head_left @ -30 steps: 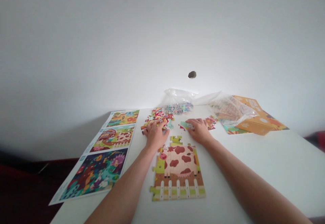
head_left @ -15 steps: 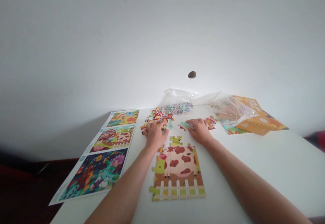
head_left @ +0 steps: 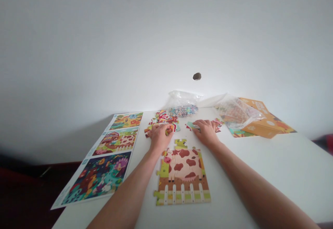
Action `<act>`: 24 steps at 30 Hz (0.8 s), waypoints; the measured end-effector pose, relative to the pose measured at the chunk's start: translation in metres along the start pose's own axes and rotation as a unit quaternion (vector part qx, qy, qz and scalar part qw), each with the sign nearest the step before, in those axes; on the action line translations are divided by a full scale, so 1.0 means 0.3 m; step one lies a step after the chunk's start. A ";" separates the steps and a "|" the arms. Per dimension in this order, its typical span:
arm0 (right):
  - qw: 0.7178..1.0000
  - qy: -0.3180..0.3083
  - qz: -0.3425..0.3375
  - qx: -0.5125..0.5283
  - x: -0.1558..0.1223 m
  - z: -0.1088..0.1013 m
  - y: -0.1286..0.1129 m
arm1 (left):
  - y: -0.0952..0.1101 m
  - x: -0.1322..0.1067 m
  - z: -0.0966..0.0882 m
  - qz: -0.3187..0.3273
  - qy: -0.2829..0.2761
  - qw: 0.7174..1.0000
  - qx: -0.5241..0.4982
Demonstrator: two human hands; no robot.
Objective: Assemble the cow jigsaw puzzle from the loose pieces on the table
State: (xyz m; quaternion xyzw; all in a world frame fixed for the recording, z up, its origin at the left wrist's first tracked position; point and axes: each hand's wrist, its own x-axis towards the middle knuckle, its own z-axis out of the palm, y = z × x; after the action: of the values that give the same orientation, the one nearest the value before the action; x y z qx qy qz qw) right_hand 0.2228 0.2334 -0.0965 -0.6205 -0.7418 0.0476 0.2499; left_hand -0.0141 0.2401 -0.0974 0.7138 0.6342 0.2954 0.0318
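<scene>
My left hand (head_left: 159,138) rests on a heap of loose jigsaw pieces (head_left: 163,121), fingers spread over them, and a small piece shows at its fingertips. My right hand (head_left: 206,132) is farther right, its fingers on a pale green jigsaw piece (head_left: 192,125). A small cluster of red-and-orange pieces (head_left: 217,125) sits just beyond those fingers. Below both hands lies a partly assembled farm puzzle (head_left: 182,177) with a brown-spotted cow and white fence. Two green pieces (head_left: 180,143) are joined at its top edge.
A long printed sheet (head_left: 104,156) with several farm scenes lies to the left, near the table's edge. At the back stand a plastic bag of pieces (head_left: 182,106), another clear bag (head_left: 236,113) and an orange cardboard box (head_left: 265,126) against a white wall.
My right hand has shifted slightly farther up the table and to the right, with the green piece beneath its fingers. My left hand has moved little, though the pieces at its fingertips have shifted.
</scene>
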 end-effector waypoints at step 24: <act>0.978 0.104 0.179 -0.006 0.000 -0.002 0.047 | -0.014 0.002 -0.002 -0.022 -0.004 0.998 0.058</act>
State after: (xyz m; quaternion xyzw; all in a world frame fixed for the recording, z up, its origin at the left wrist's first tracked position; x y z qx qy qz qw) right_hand 0.2357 0.2364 -0.1014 -0.7463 -0.5888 0.0221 0.3096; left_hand -0.0182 0.2412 -0.0984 0.7014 0.6661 0.2539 -0.0005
